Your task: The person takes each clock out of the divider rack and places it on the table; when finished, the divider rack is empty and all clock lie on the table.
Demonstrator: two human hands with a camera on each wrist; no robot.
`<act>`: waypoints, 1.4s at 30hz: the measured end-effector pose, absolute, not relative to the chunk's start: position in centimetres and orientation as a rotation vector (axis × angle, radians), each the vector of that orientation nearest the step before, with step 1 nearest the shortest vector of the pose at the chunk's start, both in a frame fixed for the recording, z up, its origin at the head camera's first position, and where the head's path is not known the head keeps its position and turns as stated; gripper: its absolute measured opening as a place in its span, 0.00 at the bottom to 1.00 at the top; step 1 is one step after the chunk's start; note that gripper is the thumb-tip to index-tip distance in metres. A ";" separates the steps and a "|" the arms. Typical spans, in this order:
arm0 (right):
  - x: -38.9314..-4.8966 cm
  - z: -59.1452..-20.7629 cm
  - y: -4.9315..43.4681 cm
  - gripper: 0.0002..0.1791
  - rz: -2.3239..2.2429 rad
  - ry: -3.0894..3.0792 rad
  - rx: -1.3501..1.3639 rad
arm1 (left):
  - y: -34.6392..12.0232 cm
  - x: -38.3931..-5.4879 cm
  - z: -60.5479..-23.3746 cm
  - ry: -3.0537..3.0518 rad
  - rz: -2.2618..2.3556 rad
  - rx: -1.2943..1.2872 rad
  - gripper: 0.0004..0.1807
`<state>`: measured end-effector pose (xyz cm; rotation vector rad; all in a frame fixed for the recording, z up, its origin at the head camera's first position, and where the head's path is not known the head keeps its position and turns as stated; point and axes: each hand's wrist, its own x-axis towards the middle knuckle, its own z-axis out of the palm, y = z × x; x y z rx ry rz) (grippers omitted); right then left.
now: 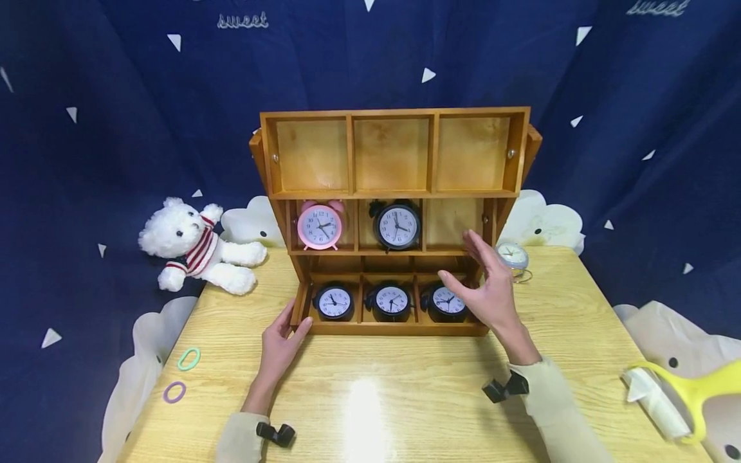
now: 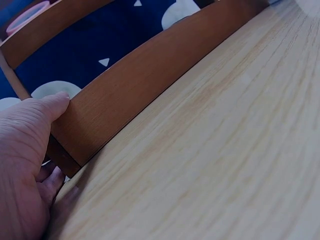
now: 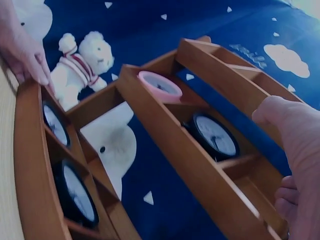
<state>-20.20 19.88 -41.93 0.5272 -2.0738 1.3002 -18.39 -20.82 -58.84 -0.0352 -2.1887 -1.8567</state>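
A three-tiered wooden display shelf (image 1: 393, 194) stands on the table, each tier split into three compartments. My left hand (image 1: 278, 347) grips its bottom left corner, thumb (image 2: 59, 106) on the front board and fingers round the side. My right hand (image 1: 492, 292) is raised at the shelf's right side with thumb and fingers spread, holding nothing. A pink alarm clock (image 1: 320, 226) and a black alarm clock (image 1: 397, 226) sit in the left and middle compartments of the middle tier. Black clocks (image 1: 392, 301) occupy all three bottom compartments, the right one partly behind my right thumb. The top tier holds no clock.
A light blue clock (image 1: 513, 255) stands on the table behind my right hand. A white teddy bear (image 1: 199, 247) lies left of the shelf, with a green ring (image 1: 189, 351) and a purple ring (image 1: 167, 393) nearer. A yellow-handled roller (image 1: 660, 400) is at the right edge.
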 end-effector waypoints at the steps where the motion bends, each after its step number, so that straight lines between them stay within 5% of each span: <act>1: -20.7 -42.2 19.7 0.49 1.290 -2.089 0.532 | -20.8 -18.4 -58.8 -2.191 -1.856 -0.034 0.36; 15: -23.7 -40.1 16.0 0.49 1.173 -2.242 0.640 | -20.0 -17.0 -55.0 -2.230 -1.870 -0.033 0.35; 42: -27.0 -39.4 12.8 0.52 0.791 -2.287 0.673 | -19.9 -17.1 -55.0 -2.248 -1.847 -0.010 0.35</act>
